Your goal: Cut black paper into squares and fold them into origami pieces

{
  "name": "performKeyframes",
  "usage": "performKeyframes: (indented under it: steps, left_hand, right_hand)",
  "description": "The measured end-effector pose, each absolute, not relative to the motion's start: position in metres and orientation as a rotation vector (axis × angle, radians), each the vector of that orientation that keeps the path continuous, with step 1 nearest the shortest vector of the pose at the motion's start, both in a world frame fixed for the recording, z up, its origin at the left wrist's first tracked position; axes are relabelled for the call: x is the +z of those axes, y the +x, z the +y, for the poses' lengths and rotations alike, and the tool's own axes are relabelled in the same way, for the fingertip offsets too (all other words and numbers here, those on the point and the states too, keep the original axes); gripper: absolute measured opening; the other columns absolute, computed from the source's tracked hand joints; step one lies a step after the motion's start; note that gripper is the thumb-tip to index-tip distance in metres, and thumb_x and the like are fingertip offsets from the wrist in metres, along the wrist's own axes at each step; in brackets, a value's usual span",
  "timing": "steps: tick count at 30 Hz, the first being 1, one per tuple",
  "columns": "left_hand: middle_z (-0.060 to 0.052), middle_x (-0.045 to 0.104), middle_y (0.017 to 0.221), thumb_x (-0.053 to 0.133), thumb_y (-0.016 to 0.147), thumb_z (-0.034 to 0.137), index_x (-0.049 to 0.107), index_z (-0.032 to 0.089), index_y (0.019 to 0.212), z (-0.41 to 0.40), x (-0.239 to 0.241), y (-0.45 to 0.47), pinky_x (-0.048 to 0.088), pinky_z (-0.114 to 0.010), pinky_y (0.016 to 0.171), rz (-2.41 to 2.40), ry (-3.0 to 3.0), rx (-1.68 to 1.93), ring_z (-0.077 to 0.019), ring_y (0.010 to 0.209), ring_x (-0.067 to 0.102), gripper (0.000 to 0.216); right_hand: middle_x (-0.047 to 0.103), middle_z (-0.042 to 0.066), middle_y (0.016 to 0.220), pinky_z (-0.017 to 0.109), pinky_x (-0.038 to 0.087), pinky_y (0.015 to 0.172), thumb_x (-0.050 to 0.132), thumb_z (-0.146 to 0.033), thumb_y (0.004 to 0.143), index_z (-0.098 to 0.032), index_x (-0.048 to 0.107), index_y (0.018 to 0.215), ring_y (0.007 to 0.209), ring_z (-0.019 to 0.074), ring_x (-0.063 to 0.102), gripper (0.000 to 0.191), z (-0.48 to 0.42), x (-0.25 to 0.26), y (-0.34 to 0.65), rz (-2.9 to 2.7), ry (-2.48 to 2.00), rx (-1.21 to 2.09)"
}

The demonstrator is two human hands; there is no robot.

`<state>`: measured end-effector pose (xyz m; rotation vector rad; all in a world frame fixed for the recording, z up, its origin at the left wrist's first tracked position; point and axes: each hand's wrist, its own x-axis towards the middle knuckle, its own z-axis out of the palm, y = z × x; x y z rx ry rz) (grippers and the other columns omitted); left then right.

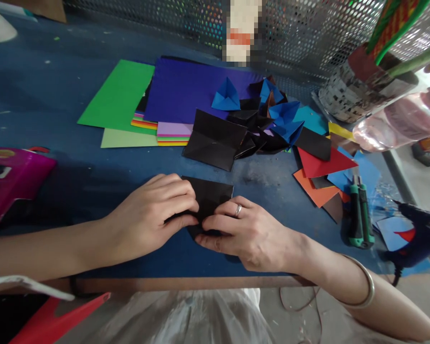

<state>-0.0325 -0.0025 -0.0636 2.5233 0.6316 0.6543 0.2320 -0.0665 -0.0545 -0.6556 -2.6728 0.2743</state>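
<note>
A black sheet of paper (210,191) lies near the table's front edge, partly covered by my fingers. My left hand (165,205) closes on its left side, thumb and fingers drawn together. From the right, my right hand (240,227), with a ring on one finger, pinches the lower part, where the paper seems folded up. Just beyond my hands rests a creased black paper square (215,141). It touches a heap of folded black paper pieces (249,117) and folded blue paper pieces (286,117).
Stacked coloured sheets (186,88) lie at the back. On the right are paper scraps (318,167), a green utility knife (360,212), a glue gun (419,234), a pink bottle (397,119) and a wrapped can (361,86). A magenta device (25,177) sits left.
</note>
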Motion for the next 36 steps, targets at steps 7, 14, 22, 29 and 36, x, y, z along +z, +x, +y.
performKeyframes:
  steps: [7,14,22,29,36]
  left_hand:
    - [0.002,0.068,0.085,0.067,0.102,0.016,0.065,0.023,0.093,-0.0013,-0.0615,-0.0281,0.04,-0.037,0.078,0.637,2.522,0.624,-0.0214,0.083,0.06,0.012]
    - [0.002,0.067,0.086,0.068,0.103,0.017,0.063,0.023,0.093,-0.0017,-0.0586,-0.0286,0.039,-0.036,0.078,0.662,2.519,0.595,-0.0214,0.082,0.059,0.013]
    - [0.003,0.065,0.089,0.069,0.101,0.016,0.059,0.024,0.097,-0.0036,-0.0584,-0.027,0.04,-0.036,0.077,0.717,2.515,0.568,-0.0215,0.082,0.059,0.014]
    - [0.003,0.064,0.084,0.069,0.101,0.016,0.056,0.024,0.089,-0.0029,-0.0585,-0.027,0.037,-0.036,0.075,0.689,2.506,0.602,-0.021,0.078,0.057,0.019]
    - [0.002,0.066,0.085,0.066,0.103,0.018,0.058,0.024,0.088,-0.0027,-0.059,-0.0273,0.038,-0.037,0.076,0.692,2.511,0.573,-0.0216,0.08,0.057,0.018]
  right_hand:
    - [0.076,0.006,0.116,0.035,0.045,0.092,0.05,-0.007,0.106,-0.019,0.078,0.129,0.111,0.0203,0.058,0.038,-0.0661,-0.0526,0.2315,-2.638,-0.683,0.359]
    - [0.074,0.007,0.114,0.037,0.046,0.088,0.05,-0.004,0.102,-0.02,0.078,0.13,0.107,0.0208,0.058,0.043,-0.0642,-0.0505,0.233,-2.616,-0.697,0.487]
    - [0.074,0.008,0.117,0.039,0.048,0.09,0.05,-0.005,0.101,-0.021,0.077,0.134,0.113,0.0229,0.058,0.045,-0.0636,-0.0499,0.2348,-2.657,-0.709,0.534]
    - [0.075,0.009,0.117,0.04,0.049,0.091,0.049,-0.004,0.098,-0.021,0.077,0.133,0.114,0.023,0.059,0.048,-0.0646,-0.0526,0.2346,-2.653,-0.711,0.52]
    - [0.074,0.009,0.109,0.036,0.052,0.088,0.044,-0.001,0.099,-0.015,0.076,0.132,0.103,0.0198,0.061,0.048,-0.0632,-0.0572,0.235,-2.525,-0.691,0.514]
